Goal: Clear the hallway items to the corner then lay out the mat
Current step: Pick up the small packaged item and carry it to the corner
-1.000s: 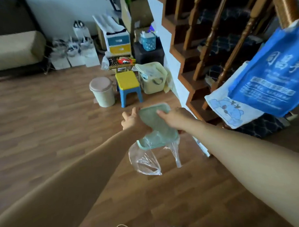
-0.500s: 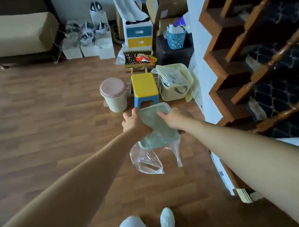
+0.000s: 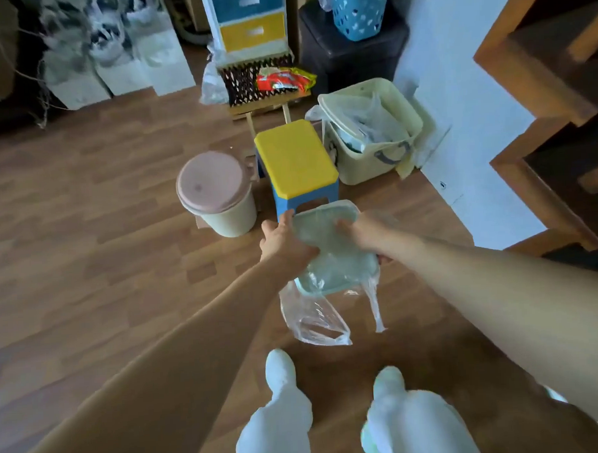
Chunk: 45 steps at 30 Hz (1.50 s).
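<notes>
Bin in transit toward the corner. We take the yellow stool as our landmark. The left hand and the right hand hold a pale green bin by its opposite sides, each grip closed on the rim. The bin hangs in the air just in front of the stool, on our side of it, and is not yet set down. A clear plastic liner trails loose below the bin's edge farthest from the stool, above the wooden floor and close to the person's feet.

A pink-lidded pail stands just left of the stool as we look, and a cream basket just right of it. The white wall lies beyond the basket.

We judge three hazards:
- The hanging liner may slip off the bin or be stepped on, since nothing visibly pins it.
- The bin may knock the stool or the pail if it is lowered without checking the floor in front of them.
- A bin left too far out from the stool would obstruct the mat, which we cannot see here.
</notes>
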Motion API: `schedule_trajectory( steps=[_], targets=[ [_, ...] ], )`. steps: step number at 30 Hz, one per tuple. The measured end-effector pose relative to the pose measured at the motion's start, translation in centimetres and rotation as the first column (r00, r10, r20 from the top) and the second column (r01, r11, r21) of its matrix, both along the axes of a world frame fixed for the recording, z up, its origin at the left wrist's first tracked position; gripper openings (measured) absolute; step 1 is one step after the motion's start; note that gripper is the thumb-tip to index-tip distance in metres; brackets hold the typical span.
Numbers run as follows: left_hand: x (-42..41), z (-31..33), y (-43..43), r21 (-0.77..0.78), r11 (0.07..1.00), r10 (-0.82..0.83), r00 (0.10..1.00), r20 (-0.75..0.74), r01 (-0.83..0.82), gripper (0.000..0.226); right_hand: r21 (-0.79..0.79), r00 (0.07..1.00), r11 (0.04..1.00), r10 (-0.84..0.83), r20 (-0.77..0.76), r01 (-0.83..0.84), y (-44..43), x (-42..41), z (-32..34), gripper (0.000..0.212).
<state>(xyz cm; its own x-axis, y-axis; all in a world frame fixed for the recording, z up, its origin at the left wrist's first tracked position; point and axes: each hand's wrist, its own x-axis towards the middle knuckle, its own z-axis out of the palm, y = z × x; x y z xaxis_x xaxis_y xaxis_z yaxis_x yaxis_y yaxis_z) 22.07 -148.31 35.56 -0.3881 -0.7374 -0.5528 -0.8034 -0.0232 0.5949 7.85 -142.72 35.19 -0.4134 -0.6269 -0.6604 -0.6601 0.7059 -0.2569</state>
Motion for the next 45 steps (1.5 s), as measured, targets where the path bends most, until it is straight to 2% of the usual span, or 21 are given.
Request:
schedule_trajectory(
  steps=[4,7,11,13,20,24,32,36,39,42,45],
  targets=[
    [-2.8,-7.5,-4.0,-0.007,1.000,-0.021,1.000,0.009,0.021,0.077,0.017,0.998,1.000,0.003,-0.058,-0.002,-3.4,-2.4,-6.2,0.039],
    [-4.9,-15.0,-5.7,-0.018,1.000,0.010,1.000,0.006,-0.010,0.077,0.018,0.997,1.000,0.023,-0.079,-0.021,-5.4,-4.3,-13.3,0.036],
    [-7.6,-26.7,-6.4,0.001,0.999,0.043,0.999,0.013,-0.043,0.083,0.027,0.991,0.999,-0.023,-0.131,0.027,-6.9,-7.0,-24.5,0.061],
    [-9.0,-32.7,-6.6,0.004,0.998,0.055,0.998,0.024,-0.055,0.081,0.029,0.991,1.000,0.000,-0.134,0.004,-7.4,-8.0,-30.4,0.062],
    [-12.9,-48.6,-8.4,-0.001,0.995,0.095,0.995,-0.012,-0.095,0.075,0.016,0.996,0.997,-0.071,0.060,0.071,-9.5,-12.1,-47.8,0.051],
    [-14.7,-54.1,-9.7,0.012,0.992,0.125,0.992,-0.030,-0.125,0.074,-0.004,0.996,0.998,-0.055,-0.069,0.055,-10.9,-14.2,-53.1,0.060],
    [-16.4,-58.2,-11.4,-0.004,0.992,0.128,0.992,-0.003,-0.128,0.073,-0.014,0.996,0.999,-0.034,-0.087,0.033,-13.0,-15.3,-56.8,0.057],
    [-16.3,-58.5,-11.5,0.095,0.991,0.097,0.995,-0.018,-0.095,0.079,-0.029,1.000,0.999,-0.014,-0.028,0.013,-12.5,-15.2,-57.7,0.050],
    [-16.4,-58.2,-11.5,0.138,0.989,0.049,0.999,0.009,-0.050,0.080,-0.042,0.998,0.999,-0.032,-0.052,0.030,-12.0,-15.1,-57.6,0.051],
    [-16.3,-56.4,-11.4,0.070,0.997,0.009,0.998,0.066,-0.014,0.077,-0.080,0.994,0.996,-0.036,-0.101,0.028,-11.9,-14.9,-55.6,0.052],
    [-16.0,-52.8,-10.9,0.000,1.000,0.029,0.998,0.049,-0.029,0.070,-0.107,0.997,0.994,0.014,-0.080,-0.023,-11.7,-14.0,-51.9,0.048]
  ],
)
